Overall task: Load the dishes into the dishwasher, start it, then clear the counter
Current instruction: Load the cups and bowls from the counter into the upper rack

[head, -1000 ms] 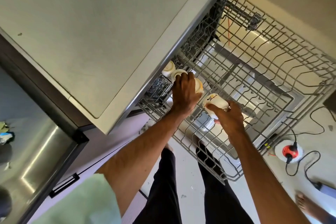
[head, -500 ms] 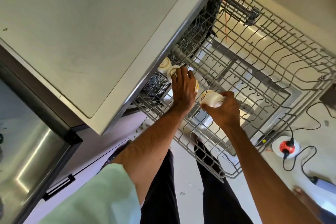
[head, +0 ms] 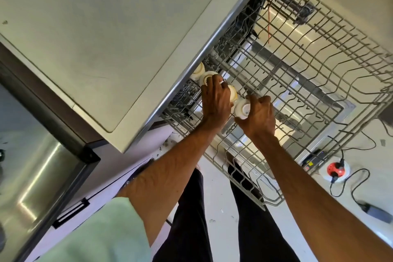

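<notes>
Right hand (head: 258, 116): fingers clamping white cup (head: 243, 109) base-up (likely for drainage), frame centre
Left hand (head: 215, 102): fingers lying together over seated cups (head: 207, 78), steadying them in rack (head: 319, 66)

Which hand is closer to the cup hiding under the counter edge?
Left. The left hand rests on cups beside the hidden cup; the right hand holds a white cup farther along the rack.
</notes>
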Action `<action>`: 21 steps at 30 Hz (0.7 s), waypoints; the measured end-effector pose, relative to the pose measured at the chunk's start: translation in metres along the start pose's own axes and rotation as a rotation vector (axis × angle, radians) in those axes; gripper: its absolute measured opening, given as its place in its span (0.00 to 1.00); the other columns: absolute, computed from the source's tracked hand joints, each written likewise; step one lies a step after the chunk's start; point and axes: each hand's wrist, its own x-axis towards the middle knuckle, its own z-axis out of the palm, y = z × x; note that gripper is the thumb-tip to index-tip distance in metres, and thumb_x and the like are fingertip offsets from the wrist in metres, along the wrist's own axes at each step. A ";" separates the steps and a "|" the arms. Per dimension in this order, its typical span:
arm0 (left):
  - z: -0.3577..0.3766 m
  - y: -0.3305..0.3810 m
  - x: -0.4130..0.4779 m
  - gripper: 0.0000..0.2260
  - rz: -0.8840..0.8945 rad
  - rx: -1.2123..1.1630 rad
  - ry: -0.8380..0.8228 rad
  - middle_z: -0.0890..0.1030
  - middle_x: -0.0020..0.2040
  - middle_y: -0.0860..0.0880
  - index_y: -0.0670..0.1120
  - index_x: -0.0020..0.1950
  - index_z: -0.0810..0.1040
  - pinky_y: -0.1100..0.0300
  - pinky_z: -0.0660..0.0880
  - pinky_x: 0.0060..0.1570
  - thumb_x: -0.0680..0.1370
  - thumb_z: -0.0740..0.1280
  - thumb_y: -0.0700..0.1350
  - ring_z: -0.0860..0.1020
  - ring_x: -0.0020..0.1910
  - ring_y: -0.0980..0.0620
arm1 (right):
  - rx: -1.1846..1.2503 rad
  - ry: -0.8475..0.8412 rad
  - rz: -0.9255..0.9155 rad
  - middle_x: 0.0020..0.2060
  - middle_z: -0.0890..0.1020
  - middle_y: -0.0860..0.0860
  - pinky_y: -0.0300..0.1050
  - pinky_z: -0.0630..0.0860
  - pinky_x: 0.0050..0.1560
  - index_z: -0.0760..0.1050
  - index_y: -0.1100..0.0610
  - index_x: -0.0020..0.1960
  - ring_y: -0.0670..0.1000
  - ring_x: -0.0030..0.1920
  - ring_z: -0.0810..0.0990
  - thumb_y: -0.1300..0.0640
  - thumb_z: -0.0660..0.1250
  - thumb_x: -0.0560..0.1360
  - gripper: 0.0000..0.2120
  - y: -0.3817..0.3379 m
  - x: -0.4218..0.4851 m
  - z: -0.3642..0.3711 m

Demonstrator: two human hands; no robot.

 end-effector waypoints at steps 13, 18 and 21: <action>0.007 -0.012 -0.003 0.31 0.026 -0.135 -0.050 0.75 0.64 0.43 0.44 0.62 0.77 0.49 0.74 0.57 0.64 0.81 0.53 0.73 0.64 0.45 | -0.036 0.034 -0.062 0.70 0.64 0.63 0.60 0.79 0.57 0.63 0.58 0.74 0.63 0.70 0.65 0.51 0.81 0.66 0.44 0.001 0.008 0.018; 0.005 -0.013 -0.007 0.31 0.026 -0.164 -0.109 0.74 0.68 0.41 0.43 0.66 0.74 0.46 0.74 0.60 0.67 0.79 0.49 0.72 0.67 0.42 | 0.006 0.100 -0.076 0.69 0.64 0.64 0.57 0.81 0.51 0.65 0.59 0.71 0.63 0.68 0.68 0.56 0.81 0.66 0.39 0.005 -0.001 0.026; -0.002 -0.014 -0.014 0.34 0.014 -0.205 -0.137 0.72 0.70 0.40 0.42 0.70 0.71 0.43 0.73 0.63 0.67 0.79 0.47 0.70 0.70 0.41 | 0.064 0.144 -0.055 0.69 0.64 0.64 0.58 0.83 0.48 0.64 0.59 0.71 0.63 0.65 0.72 0.59 0.80 0.67 0.38 0.006 -0.010 0.030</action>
